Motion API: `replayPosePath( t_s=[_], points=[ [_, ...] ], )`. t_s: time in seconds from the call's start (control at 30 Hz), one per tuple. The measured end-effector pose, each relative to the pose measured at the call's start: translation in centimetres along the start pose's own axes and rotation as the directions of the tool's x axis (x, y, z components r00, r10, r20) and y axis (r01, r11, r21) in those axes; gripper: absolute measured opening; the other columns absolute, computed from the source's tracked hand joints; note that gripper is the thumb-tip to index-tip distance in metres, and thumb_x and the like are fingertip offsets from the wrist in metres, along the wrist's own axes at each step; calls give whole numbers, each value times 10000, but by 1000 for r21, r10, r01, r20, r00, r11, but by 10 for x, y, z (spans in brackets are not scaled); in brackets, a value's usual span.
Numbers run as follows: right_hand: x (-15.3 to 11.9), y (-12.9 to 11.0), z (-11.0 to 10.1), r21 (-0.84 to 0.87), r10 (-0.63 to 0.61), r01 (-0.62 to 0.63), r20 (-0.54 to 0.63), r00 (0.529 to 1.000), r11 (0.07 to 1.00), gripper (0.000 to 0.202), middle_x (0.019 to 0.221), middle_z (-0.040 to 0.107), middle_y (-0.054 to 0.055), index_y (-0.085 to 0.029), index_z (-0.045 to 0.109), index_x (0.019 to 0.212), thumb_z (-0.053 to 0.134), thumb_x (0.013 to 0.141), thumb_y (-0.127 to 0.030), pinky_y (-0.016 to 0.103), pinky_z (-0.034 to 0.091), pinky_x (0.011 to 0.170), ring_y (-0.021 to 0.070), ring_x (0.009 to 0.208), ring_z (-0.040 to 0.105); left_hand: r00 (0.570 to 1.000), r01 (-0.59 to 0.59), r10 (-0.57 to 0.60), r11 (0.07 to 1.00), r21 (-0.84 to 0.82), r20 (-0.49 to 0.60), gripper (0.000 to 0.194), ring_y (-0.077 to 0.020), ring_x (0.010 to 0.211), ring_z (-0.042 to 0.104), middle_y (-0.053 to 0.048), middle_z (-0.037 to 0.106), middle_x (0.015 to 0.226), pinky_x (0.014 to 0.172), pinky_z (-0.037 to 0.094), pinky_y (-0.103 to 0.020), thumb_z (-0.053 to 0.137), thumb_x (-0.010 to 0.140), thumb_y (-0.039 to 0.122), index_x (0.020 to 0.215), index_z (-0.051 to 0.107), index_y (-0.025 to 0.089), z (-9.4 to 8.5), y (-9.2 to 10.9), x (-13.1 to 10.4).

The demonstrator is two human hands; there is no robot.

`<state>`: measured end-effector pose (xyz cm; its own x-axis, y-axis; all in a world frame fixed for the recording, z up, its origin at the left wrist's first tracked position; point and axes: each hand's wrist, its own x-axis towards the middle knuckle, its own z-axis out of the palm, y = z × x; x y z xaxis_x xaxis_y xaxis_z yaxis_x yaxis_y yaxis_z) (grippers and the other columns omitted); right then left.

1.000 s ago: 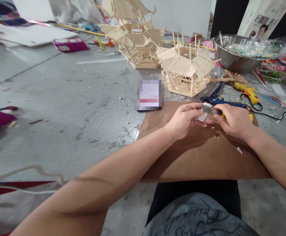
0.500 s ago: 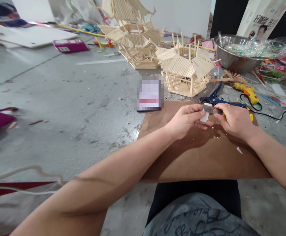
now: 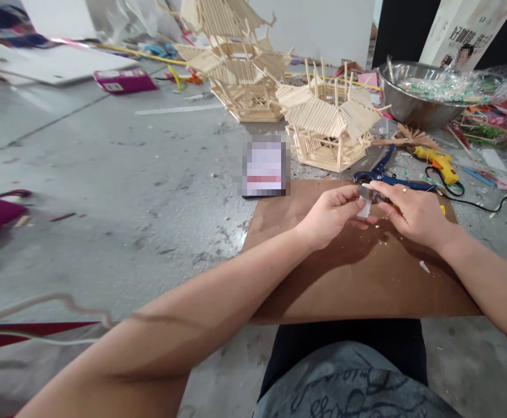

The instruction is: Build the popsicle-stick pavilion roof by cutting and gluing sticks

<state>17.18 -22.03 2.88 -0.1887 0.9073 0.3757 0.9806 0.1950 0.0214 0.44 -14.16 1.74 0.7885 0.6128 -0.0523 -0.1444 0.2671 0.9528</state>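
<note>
L hand (image 3: 328,213) grips sm. flat wht. piece (image 3: 365,209), gray blade (image 3: 368,193) across.

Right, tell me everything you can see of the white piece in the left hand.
The white piece is small and looks flat; its material is unclear. The left hand pinches it over the brown board. A grey, metal-looking blade, held in the right hand, crosses in front, hiding its middle; white shows on both sides. Whether it is cut is unclear.
</note>
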Motion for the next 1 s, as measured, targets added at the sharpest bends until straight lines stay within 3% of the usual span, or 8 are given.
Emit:
replayPosePath(
  t_s=[0.23, 0.4, 0.53, 0.63, 0.77, 0.9, 1.0],
  points=[
    [0, 0, -1, 93, 52, -52, 7, 999, 994, 417, 1038, 656, 61, -216, 492, 1254, 359, 882, -349, 270, 435, 646, 173, 824, 623, 1000, 11, -11, 1000, 9, -26, 212, -113, 684, 641, -52, 664, 882, 633, 505, -225, 576, 762, 213, 954, 603, 127, 1, 1, -1],
    [1, 3, -1, 152, 126, -130, 35, 991, 980, 447, 996, 667, 86, -177, 497, 1224, 359, 865, -405, 291, 446, 672, 199, 851, 627, 999, 11, -9, 999, 47, -43, 148, -100, 577, 617, -31, 638, 747, 576, 489, -229, 554, 760, 182, 891, 579, 119, 1, 7, 1],
    [2, 12, -7, 198, 116, -136, 110, 987, 971, 428, 934, 673, 81, -179, 518, 1177, 401, 840, -415, 286, 429, 651, 194, 787, 628, 993, 41, -8, 959, 280, -116, 126, -84, 525, 571, -42, 638, 765, 530, 466, -225, 514, 783, 202, 865, 560, 119, 0, 7, 3],
    [2, 26, -10, 251, 129, -168, 164, 978, 953, 398, 892, 674, 74, -176, 526, 1125, 410, 838, -426, 277, 414, 634, 184, 752, 619, 975, -3, 137, 798, 603, -175, 147, -102, 600, 572, -48, 652, 792, 620, 471, -252, 514, 780, 215, 873, 595, 135, -2, 5, 3],
    [4, 37, -9, 237, 201, -252, 221, 954, 938, 377, 748, 664, 41, -181, 533, 1060, 342, 867, -444, 274, 381, 587, 171, 651, 589, 919, -111, 379, 508, 854, -106, 200, -158, 797, 585, -42, 665, 865, 816, 430, -314, 521, 749, 159, 876, 670, 199, -16, 9, 6],
    [5, 32, -4, 83, 221, -244, 224, 949, 966, 365, 738, 664, 45, -191, 548, 1020, 333, 867, -444, 271, 348, 551, 182, 646, 591, 802, -132, 578, 416, 900, -150, 179, -179, 936, 540, -40, 639, 928, 919, 375, -332, 524, 766, 207, 790, 701, 224, -43, 18, 18],
    [5, 25, 0, -73, 205, -193, 222, 953, 978, 341, 765, 673, 57, -194, 564, 998, 365, 853, -430, 270, 322, 524, 192, 660, 600, 749, -146, 637, 425, 893, -181, 165, -169, 932, 513, -50, 570, 1005, 889, 389, -323, 557, 760, 229, 833, 704, 217, -58, 18, 27]
  ],
)
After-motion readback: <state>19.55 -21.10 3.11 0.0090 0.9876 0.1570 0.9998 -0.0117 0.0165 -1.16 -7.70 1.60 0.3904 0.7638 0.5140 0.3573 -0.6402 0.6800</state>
